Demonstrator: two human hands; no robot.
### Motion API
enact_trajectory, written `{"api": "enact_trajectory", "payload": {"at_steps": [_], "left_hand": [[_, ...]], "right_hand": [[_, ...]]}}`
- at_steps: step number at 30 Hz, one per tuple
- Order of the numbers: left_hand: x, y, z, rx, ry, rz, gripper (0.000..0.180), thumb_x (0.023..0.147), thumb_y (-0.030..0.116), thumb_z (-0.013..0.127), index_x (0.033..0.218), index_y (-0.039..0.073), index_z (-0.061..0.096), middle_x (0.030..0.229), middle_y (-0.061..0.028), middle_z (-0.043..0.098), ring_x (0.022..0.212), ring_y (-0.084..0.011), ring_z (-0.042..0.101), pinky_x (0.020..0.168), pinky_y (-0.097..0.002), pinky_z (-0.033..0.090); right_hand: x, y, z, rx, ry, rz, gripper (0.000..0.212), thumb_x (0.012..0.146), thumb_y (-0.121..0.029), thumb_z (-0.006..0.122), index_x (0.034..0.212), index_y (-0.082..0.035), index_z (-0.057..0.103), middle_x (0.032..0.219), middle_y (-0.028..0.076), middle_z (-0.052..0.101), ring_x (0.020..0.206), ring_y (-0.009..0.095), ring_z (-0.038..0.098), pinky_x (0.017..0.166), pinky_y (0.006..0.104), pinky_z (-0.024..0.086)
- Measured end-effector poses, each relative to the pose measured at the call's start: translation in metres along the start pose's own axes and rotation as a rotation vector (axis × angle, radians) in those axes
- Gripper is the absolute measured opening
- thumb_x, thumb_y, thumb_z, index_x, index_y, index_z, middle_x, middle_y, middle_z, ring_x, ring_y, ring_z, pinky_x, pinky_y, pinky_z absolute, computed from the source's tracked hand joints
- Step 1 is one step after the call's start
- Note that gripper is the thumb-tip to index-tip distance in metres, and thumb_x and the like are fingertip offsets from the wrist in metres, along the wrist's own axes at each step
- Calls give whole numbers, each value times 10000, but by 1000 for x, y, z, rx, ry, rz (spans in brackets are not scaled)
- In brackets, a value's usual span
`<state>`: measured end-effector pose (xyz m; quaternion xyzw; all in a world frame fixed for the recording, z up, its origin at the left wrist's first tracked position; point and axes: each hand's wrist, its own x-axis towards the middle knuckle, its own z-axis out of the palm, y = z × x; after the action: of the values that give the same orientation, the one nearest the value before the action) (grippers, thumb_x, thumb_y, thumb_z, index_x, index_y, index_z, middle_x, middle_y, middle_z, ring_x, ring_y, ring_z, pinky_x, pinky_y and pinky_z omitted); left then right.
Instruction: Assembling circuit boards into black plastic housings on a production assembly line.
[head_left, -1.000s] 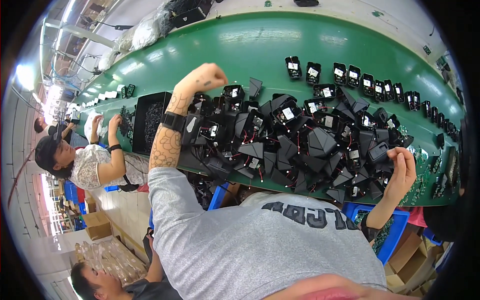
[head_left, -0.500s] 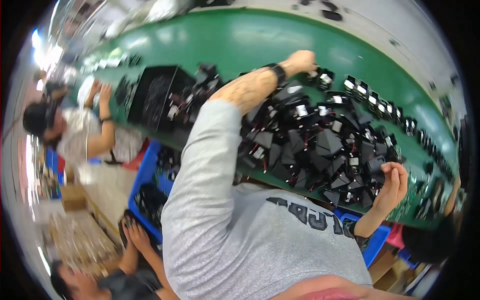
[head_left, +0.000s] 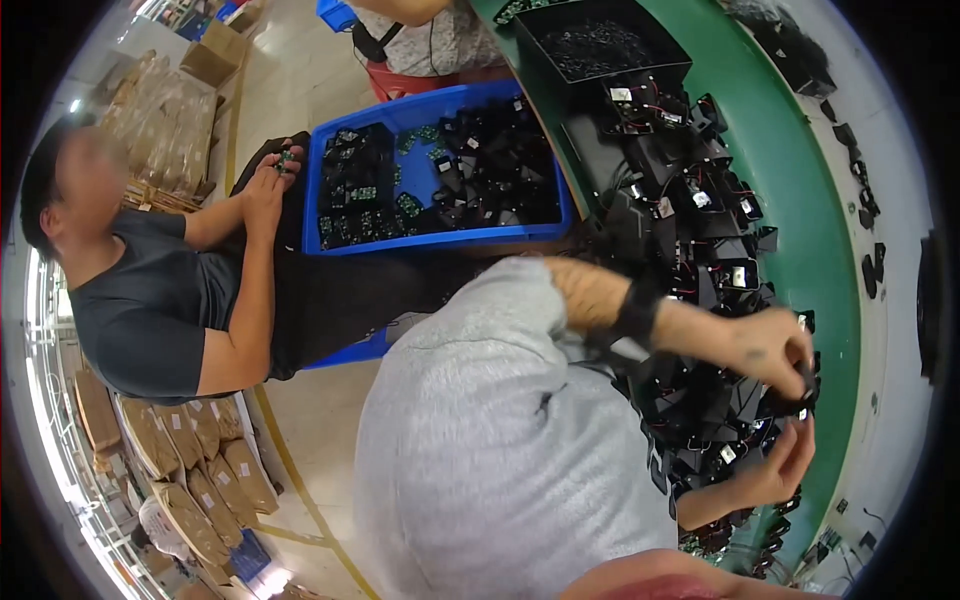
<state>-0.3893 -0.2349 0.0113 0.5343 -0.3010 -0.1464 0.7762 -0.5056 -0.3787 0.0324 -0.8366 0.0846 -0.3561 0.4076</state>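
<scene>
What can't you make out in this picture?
All in the head view:
- Dark part at the left hand: blurred, and partly covered by that hand.
- Person in patterned shirt: head cut off by the top edge.
- Pieces in the black box: too small.

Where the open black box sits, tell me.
The black box is at the head view's top, right of centre, on the green table, just above the heaped black housings and up-right of the blue bin.
</scene>
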Motion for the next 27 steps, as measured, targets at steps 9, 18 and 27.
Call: {"api": "enact_trajectory", "payload": {"at_steps": [9,18,27], "left_hand": [[-44,-16,-13,-271,72,-80,570,714,239,827,1062,-11,451,871,-64,605,770,-120,568,666,-259,466],[-80,6,-61,-367,337,-53,415,876,315,666,1112,45,458,911,-39,597,749,-77,546,630,-218,467],[-141,37,-139,-655,832,235,443,971,431,428,1201,55,475,1112,-101,608,1068,-243,600,805,-371,558]], "right_hand": [[-11,15,36,31,-205,-98,162,898,-1,580,1038,70,619,1010,94,617,920,156,591,838,266,477],[-24,7,27,403,-414,-240,100,864,61,545,940,77,607,928,140,621,836,199,581,765,295,485],[-1,80,-126,-419,99,293,317,951,-222,525,1129,20,628,1104,130,653,1010,201,611,915,304,463]]}}
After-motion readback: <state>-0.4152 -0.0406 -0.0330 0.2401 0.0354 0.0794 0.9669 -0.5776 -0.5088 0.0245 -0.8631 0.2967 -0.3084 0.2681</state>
